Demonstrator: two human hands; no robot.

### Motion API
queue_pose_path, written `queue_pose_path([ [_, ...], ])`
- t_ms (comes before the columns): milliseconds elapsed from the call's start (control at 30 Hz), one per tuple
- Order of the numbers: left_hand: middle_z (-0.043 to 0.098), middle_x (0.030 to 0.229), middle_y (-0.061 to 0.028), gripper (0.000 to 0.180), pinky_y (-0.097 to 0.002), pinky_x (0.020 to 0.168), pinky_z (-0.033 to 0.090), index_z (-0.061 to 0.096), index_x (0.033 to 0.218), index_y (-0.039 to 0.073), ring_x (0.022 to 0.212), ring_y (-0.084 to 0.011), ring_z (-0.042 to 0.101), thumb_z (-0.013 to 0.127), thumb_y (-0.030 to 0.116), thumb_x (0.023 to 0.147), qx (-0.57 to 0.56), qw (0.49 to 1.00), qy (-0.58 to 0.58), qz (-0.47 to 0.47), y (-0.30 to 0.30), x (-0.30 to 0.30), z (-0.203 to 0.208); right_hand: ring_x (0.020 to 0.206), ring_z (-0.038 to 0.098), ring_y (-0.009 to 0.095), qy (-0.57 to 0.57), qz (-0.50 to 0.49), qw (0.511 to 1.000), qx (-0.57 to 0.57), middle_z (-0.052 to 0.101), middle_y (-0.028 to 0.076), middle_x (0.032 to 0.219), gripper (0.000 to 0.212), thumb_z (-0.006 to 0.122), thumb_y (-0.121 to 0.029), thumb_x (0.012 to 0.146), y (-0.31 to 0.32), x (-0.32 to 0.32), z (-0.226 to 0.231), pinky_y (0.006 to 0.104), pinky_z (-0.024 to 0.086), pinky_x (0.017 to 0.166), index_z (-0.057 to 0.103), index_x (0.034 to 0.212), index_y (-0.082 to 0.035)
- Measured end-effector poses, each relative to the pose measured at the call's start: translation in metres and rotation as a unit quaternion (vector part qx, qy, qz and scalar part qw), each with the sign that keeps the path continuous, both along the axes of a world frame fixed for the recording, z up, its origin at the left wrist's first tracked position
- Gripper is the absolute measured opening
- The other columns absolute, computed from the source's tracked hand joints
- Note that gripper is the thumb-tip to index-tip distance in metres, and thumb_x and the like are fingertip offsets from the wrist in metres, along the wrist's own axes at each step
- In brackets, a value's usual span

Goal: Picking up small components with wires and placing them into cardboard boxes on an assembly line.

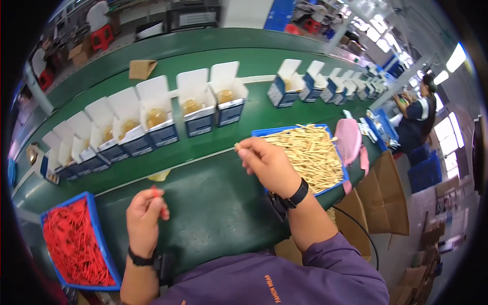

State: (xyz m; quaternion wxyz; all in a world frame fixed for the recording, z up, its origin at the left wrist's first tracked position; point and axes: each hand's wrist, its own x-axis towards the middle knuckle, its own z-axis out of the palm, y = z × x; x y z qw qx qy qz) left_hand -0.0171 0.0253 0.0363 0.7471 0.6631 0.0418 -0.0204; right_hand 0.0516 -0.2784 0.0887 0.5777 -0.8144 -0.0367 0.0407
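Note:
My left hand (142,219) is closed, with a small red strip (154,190) showing between its fingertips. It hovers over the green work surface, to the right of a blue tray (96,229) heaped with thin red strips (73,244). Farther right, my right hand (270,165) pinches a small tan piece (237,146), mostly hidden by the fingers. Beside that hand, a second blue tray (269,131) is filled with short tan pieces (310,157). Beyond my hands, open white-and-blue boxes (198,122) stand in a row with rounded amber items (156,117) inside.
More open boxes (284,94) continue along the green conveyor (259,109) to the right. A pink mesh item (348,140) lies next to the tan tray. A brown cardboard piece (142,69) is at the back. Cardboard cartons (384,195) and a seated co-worker (419,114) are at right.

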Motion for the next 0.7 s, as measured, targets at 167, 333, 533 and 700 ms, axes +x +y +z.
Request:
queue_pose_path([
  [167, 0.064, 0.080, -0.0019, 0.017, -0.0238, 0.063, 0.048, 0.063, 0.107, 0.000, 0.069, -0.0090, 0.059, 0.056, 0.013, 0.100, -0.027, 1.000, -0.011, -0.008, -0.036, 0.032, -0.023, 0.068, 0.060, 0.016, -0.190, 0.252, 0.943, -0.109, 0.065, 0.006, 0.085, 0.015, 0.066, -0.005, 0.091, 0.061, -0.005, -0.051, 0.0294, 0.049, 0.064, 0.066, 0.106, -0.003],
  [333, 0.064, 0.081, -0.0032, 0.014, -0.0230, 0.063, 0.049, 0.060, 0.105, 0.001, 0.070, -0.0086, 0.060, 0.054, 0.013, 0.101, 0.115, 0.992, 0.006, -0.052, -0.022, 0.016, -0.030, 0.071, 0.061, 0.011, -0.048, 0.237, 0.970, -0.014, 0.066, 0.003, 0.090, 0.015, 0.068, -0.007, 0.092, 0.103, -0.017, -0.088, 0.0238, 0.049, 0.063, 0.066, 0.105, -0.001],
  [533, 0.065, 0.080, -0.0024, 0.013, -0.0215, 0.059, 0.048, 0.061, 0.104, 0.001, 0.065, -0.0074, 0.060, 0.055, 0.012, 0.100, 0.071, 0.995, 0.057, -0.031, -0.020, 0.019, -0.044, 0.070, 0.062, 0.008, 0.227, 0.143, 0.950, 0.159, 0.067, 0.002, 0.085, 0.015, 0.069, -0.010, 0.093, 0.086, -0.003, -0.090, 0.0204, 0.051, 0.063, 0.068, 0.102, 0.001],
  [700, 0.065, 0.079, -0.0028, 0.015, -0.0216, 0.057, 0.047, 0.063, 0.107, 0.000, 0.062, -0.0072, 0.059, 0.056, 0.012, 0.100, 0.089, 0.992, 0.039, -0.080, -0.032, 0.017, -0.037, 0.067, 0.062, 0.007, 0.192, 0.102, 0.956, 0.198, 0.068, 0.002, 0.082, 0.016, 0.069, -0.012, 0.094, 0.087, -0.008, -0.092, 0.0205, 0.051, 0.061, 0.068, 0.104, 0.001],
])
